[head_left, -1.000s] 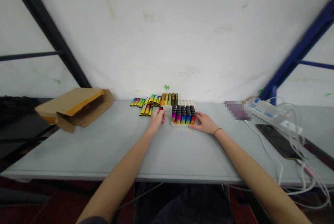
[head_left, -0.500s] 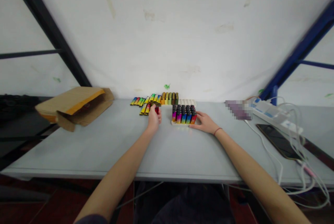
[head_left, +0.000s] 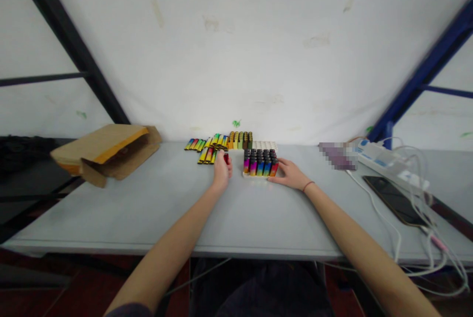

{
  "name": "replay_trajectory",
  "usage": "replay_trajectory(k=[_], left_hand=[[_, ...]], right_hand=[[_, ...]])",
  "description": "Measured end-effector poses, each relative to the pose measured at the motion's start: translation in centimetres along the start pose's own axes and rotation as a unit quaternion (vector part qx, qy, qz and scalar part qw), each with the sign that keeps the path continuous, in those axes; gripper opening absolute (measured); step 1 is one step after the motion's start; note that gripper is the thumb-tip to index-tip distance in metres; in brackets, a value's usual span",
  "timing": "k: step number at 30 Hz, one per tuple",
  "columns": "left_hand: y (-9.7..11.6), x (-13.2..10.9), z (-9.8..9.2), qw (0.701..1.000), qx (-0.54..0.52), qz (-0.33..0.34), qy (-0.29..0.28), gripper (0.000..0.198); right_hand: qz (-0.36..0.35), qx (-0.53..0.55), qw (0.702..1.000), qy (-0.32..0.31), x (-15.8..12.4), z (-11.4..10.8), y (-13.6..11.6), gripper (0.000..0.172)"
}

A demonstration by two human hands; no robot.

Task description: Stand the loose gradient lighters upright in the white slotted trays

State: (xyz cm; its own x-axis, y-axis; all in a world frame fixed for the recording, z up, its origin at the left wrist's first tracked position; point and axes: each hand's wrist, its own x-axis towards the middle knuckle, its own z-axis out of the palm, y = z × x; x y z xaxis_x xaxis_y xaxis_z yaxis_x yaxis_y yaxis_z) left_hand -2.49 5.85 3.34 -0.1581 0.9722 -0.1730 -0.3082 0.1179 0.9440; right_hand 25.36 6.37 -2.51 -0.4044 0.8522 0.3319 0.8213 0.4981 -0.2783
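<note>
My left hand [head_left: 222,169] holds a small red lighter [head_left: 226,158] just right of a loose pile of rainbow-coloured lighters [head_left: 207,148] lying flat on the grey table [head_left: 155,203]. My right hand [head_left: 290,173] rests against the right side of a white tray [head_left: 254,174] filled with upright rainbow lighters [head_left: 259,162] with black caps. Behind it stands a second tray [head_left: 264,145], partly filled with yellowish lighters [head_left: 240,139] at its left end.
An open cardboard box [head_left: 105,152] lies on its side at the table's far left. At the right are a power strip [head_left: 384,159], a black phone [head_left: 395,200] and tangled white cables [head_left: 436,238]. A white wall rises right behind the table.
My left hand went left to the loose pile, then came back a little toward the tray with a red lighter in it. My right hand stayed on the tray.
</note>
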Motion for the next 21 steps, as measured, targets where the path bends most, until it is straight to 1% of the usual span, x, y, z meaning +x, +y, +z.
replay_trajectory(k=[3,7,14,18,19,21], left_hand=[[0.08,0.11,-0.11,1.0,-0.001,-0.009,0.0,0.045],[0.38,0.08,-0.07,1.0,-0.003,-0.019,0.009,0.039],[0.42,-0.31,0.21,1.0,0.0,0.001,0.025,0.033],[0.24,-0.13,0.17,1.0,-0.003,-0.001,0.014,0.038],[0.17,-0.02,0.11,1.0,-0.003,0.003,0.006,0.04],[-0.02,0.2,-0.06,0.999,0.009,0.02,-0.027,0.044]], right_hand=[[-0.003,0.001,1.0,-0.001,-0.02,-0.05,0.05,0.082],[-0.003,-0.006,1.0,-0.008,-0.02,-0.15,0.09,0.083],[-0.003,-0.004,1.0,-0.009,0.03,-0.16,0.08,0.082],[0.002,-0.003,1.0,-0.015,0.08,-0.11,0.06,0.082],[0.003,-0.003,1.0,-0.015,0.09,-0.1,0.05,0.082],[0.004,-0.006,1.0,-0.012,0.1,-0.08,0.02,0.083]])
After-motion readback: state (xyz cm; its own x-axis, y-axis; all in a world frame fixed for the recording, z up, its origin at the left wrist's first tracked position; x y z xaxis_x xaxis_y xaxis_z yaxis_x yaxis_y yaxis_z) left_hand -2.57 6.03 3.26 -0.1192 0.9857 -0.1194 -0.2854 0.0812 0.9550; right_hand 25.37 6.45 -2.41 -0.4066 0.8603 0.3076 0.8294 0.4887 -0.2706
